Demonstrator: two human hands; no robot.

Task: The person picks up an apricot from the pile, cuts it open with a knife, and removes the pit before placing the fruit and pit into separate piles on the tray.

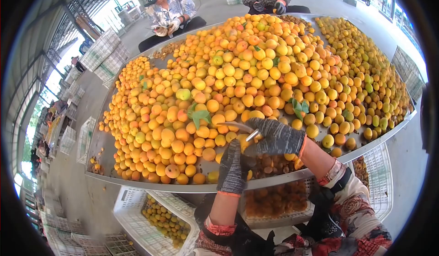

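My right hand (276, 138), in a dark grey knit glove, is closed around a small curved knife (252, 134). The metal collar shows by my fingers, and a thin blade points left over the fruit. My left hand (232, 168), gloved the same way, is closed just below and to the left of it. Between the two hands shows part of an apricot (243, 141), mostly covered by my left fingers. A big heap of orange-yellow apricots (183, 118) lies right in front of both hands on a metal table (151, 183).
Below the near edge stand a white crate (125, 205) with greenish-yellow fruit, a crate of brown-orange pieces (276, 199) and another white crate (379, 178). Two people (167, 9) sit across the table. Stacked crates (105, 54) stand at left. Green leaves (199, 115) lie among the fruit.
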